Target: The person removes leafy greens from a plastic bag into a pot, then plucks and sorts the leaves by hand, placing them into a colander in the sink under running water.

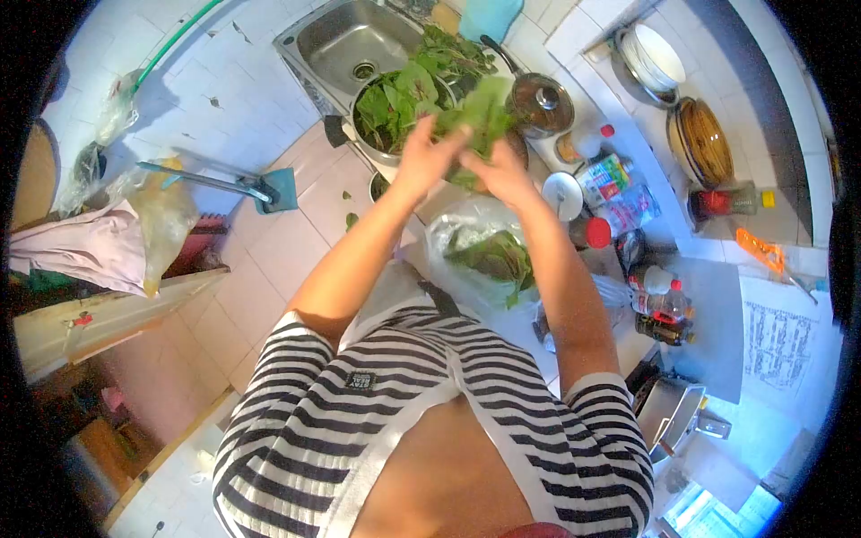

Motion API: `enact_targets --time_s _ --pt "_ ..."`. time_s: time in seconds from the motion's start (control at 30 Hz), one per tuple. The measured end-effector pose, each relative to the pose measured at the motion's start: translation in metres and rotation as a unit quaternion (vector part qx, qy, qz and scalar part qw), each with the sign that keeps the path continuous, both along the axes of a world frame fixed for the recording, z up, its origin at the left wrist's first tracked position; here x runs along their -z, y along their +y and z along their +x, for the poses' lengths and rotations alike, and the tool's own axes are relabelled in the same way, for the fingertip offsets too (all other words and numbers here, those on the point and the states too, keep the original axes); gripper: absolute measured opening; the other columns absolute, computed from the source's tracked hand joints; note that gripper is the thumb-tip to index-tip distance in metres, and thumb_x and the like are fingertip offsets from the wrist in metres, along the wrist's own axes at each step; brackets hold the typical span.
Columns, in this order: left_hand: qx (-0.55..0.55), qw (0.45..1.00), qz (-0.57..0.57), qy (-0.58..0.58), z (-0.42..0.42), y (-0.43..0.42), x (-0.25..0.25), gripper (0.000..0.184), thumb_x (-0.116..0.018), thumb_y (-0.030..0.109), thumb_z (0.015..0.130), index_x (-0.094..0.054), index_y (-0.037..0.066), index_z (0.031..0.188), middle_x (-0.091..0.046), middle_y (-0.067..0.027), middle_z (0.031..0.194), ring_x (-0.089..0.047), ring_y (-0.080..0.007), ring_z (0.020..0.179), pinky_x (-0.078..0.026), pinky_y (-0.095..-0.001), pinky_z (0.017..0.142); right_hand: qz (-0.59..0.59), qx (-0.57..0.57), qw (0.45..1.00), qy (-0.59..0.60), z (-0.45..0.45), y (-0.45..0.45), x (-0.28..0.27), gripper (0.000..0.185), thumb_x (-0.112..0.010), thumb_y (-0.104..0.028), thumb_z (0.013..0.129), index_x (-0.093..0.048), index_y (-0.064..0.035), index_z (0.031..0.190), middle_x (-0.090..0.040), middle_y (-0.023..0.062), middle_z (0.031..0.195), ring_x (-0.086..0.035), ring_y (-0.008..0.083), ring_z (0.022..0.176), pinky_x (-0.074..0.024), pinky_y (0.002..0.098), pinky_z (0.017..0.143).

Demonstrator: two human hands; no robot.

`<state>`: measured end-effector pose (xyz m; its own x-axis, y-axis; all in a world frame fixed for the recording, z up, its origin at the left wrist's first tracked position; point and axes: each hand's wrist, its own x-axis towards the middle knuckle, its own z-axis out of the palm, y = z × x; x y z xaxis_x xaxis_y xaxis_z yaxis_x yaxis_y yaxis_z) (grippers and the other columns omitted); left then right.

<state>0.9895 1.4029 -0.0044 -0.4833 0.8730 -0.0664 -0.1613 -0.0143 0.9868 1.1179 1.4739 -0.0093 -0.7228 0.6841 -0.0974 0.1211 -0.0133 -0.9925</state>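
Observation:
A bunch of leafy greens (pixel 484 117) is held up in front of me, somewhat blurred. My right hand (pixel 500 172) is closed around its lower part. Beside it, my left hand (pixel 432 154) has its fingers closed at the near side of the same greens; the exact grip is partly hidden. Just beyond my left hand stands a metal pot (pixel 365 148) filled with leaves (pixel 395 100). Below my forearms, an open clear plastic bag (pixel 441 235) holds more greens (pixel 493 260).
A metal sink (pixel 345 34) lies at the back left, with more greens (pixel 448 52) piled by it. A lidded pan (pixel 542 104), a white bowl (pixel 562 194) and several bottles line the right side. A blue dustpan (pixel 280 190) is on the floor left, near fallen leaves (pixel 351 220).

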Motion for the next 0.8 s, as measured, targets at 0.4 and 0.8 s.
enact_targets --time_s 0.4,0.8 --pt "-0.091 0.943 -0.137 -0.289 -0.173 0.054 0.112 0.035 -0.052 0.023 0.088 -0.045 0.001 0.114 -0.056 -0.0085 0.104 -0.054 -0.0183 0.083 -0.043 -0.0348 0.072 -0.531 0.108 0.822 0.176 -0.105 0.096 0.085 0.049 -0.047 -0.034 0.086 -0.042 -0.0033 0.123 -0.048 0.0134 0.124 -0.044 0.0298 0.114 -0.0244 0.0435 0.102" --pt "-0.026 0.987 -0.137 -0.081 -0.21 0.07 0.132 0.034 -0.051 -0.003 0.08 -0.046 0.001 0.113 -0.057 -0.0086 0.102 -0.054 -0.018 0.091 -0.043 -0.0298 0.078 -0.457 0.178 0.849 0.193 -0.102 0.122 0.112 0.033 -0.041 -0.026 0.089 -0.053 -0.0046 0.111 -0.058 0.0096 0.108 -0.055 0.0256 0.098 -0.0433 0.0411 0.088"
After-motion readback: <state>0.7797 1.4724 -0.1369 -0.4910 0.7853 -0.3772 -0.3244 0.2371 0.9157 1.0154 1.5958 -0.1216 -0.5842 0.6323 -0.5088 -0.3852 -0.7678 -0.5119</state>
